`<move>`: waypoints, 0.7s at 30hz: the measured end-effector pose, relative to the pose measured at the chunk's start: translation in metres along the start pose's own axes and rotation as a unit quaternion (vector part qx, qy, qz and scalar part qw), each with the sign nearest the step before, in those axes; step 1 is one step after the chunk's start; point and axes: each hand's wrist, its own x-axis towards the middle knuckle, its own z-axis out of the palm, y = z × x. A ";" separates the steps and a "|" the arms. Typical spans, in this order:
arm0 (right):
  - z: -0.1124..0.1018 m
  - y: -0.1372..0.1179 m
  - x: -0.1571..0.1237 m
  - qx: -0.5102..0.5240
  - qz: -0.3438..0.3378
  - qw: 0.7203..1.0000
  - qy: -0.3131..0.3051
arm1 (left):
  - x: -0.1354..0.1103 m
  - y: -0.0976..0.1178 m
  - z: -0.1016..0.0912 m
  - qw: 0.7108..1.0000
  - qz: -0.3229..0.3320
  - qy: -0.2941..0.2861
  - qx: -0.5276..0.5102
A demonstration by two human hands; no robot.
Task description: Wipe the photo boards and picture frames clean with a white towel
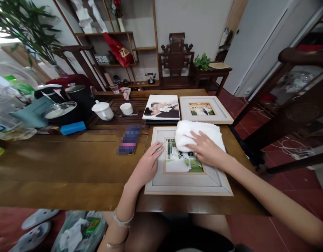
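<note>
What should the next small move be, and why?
Probably slide the fluffy white cloth down across the pale rectangular picture frame: the right hand rests on the cloth at the frame's upper right, the left hand touches its left side, and the lower part lies uncovered.

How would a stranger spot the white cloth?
On the wooden table, find the pale frame at the near edge. The cloth covers its far right corner, under the right hand. Unlike the framed photo behind, it is fluffy and plain white.
</note>
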 end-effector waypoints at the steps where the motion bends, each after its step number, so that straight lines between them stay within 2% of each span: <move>1: -0.004 -0.011 -0.007 0.020 -0.015 1.000 -0.018 | 0.000 0.000 0.000 1.000 0.001 0.000 0.001; 6: -0.033 -0.067 -0.051 0.125 -0.068 0.985 -0.098 | 0.001 -0.001 0.001 1.000 0.002 0.000 0.002; 9: -0.035 -0.075 -0.060 0.146 -0.066 0.982 -0.096 | 0.001 -0.001 0.000 1.000 0.000 0.001 -0.002; 12: -0.016 -0.056 -0.050 0.116 -0.028 0.992 -0.036 | 0.000 0.001 0.000 1.000 -0.004 0.002 -0.007; 15: 0.004 -0.025 -0.028 0.081 0.050 0.994 0.061 | 0.000 0.002 -0.001 1.000 -0.008 0.004 -0.010; 17: 0.010 -0.008 -0.013 0.065 0.104 0.988 0.097 | 0.000 0.003 -0.001 1.000 -0.008 0.004 -0.007; 19: 0.010 0.004 0.001 0.047 0.120 0.988 0.088 | 0.000 0.003 -0.001 1.000 -0.007 0.005 -0.002; 21: 0.006 0.008 0.008 0.034 0.082 0.995 0.051 | 0.001 0.004 -0.001 1.000 -0.005 0.008 0.002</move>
